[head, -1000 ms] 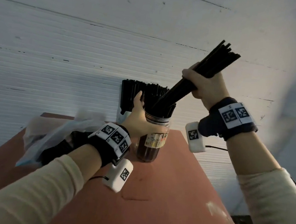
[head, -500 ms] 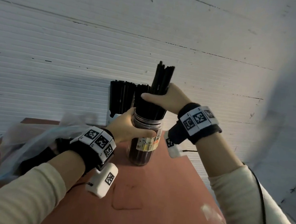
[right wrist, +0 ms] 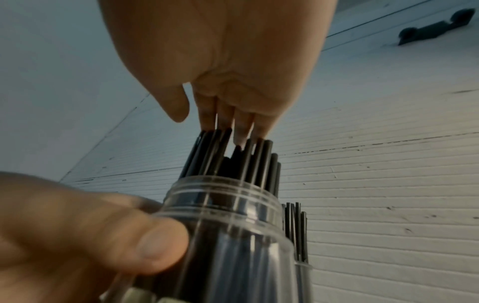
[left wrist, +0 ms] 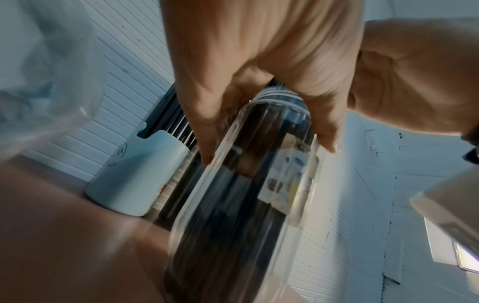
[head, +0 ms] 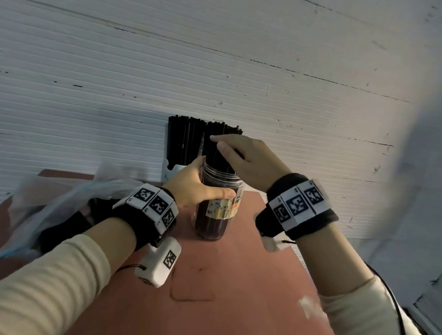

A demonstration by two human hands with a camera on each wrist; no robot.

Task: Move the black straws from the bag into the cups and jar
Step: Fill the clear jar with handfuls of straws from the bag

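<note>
A clear jar [head: 214, 215] with a paper label stands on the red-brown table [head: 243, 291], packed with black straws [head: 217, 156]. My left hand [head: 199, 187] grips the jar just below its neck, thumb across the front. My right hand [head: 229, 149] lies over the straw tops. In the right wrist view its fingers [right wrist: 233, 121] are straight and touch the tips of the straws [right wrist: 228, 155] standing out of the jar [right wrist: 233, 225]. Behind the jar a pale cup [left wrist: 137, 174] against the wall also holds straws [head: 183, 142]. The plastic bag [head: 57, 200] with dark straws inside lies at the left.
A white ribbed wall [head: 223, 73] runs close behind the cup and jar. The table's right edge [head: 304, 270] drops off just right of my right wrist. A white smudge [head: 309, 306] marks the table near that edge.
My right hand swung a tilted bundle of straws upright, lowered it into the jar and let go; it now rests flat on the tops. My left hand kept hold of the jar.
</note>
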